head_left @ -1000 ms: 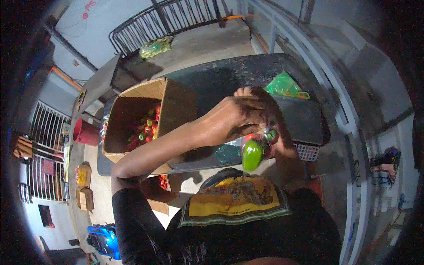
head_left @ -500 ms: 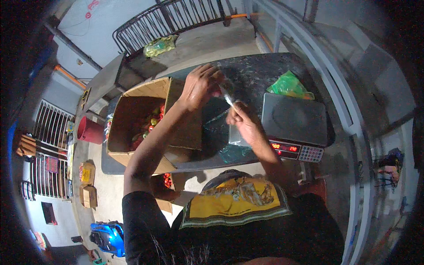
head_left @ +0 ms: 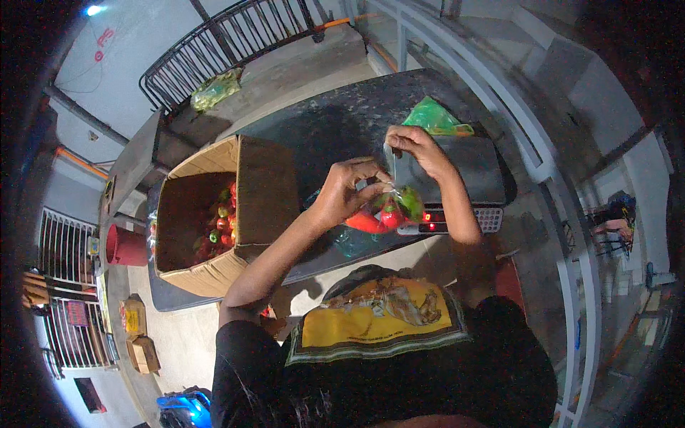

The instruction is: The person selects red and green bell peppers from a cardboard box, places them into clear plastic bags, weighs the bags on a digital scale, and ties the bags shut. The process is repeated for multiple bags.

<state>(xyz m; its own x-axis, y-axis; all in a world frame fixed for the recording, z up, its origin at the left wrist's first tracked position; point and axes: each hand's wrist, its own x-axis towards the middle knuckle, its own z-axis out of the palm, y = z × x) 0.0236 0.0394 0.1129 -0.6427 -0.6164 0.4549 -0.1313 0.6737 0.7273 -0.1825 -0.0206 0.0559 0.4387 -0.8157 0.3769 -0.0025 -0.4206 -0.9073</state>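
A small clear plastic bag [head_left: 391, 215] hangs in front of me over the dark table, filled with red and green produce that looks like tomatoes. My left hand [head_left: 354, 188] is closed in a pinch around the bag's gathered neck. Above and to the right of it, my right hand [head_left: 422, 148] grips the bag's twisted top end, which is pulled taut between the two hands. Behind the right hand and forearm lies a weighing scale [head_left: 474, 167] with a grey pan and lit red digits, partly hidden by them and the bag.
An open cardboard box [head_left: 267, 192] holding red and green tomato-like produce [head_left: 222, 222] sits on the table's [head_left: 307, 128] left side. A green plastic bag [head_left: 434, 118] lies beyond the scale. Off the table's left end stands a red bucket [head_left: 127, 246]. Metal railing [head_left: 228, 43] runs behind.
My left hand has come nearer and lower, while my right hand has moved up and away from me. The filled bag now shows clearly below them; earlier it was mostly hidden. The view has shifted.
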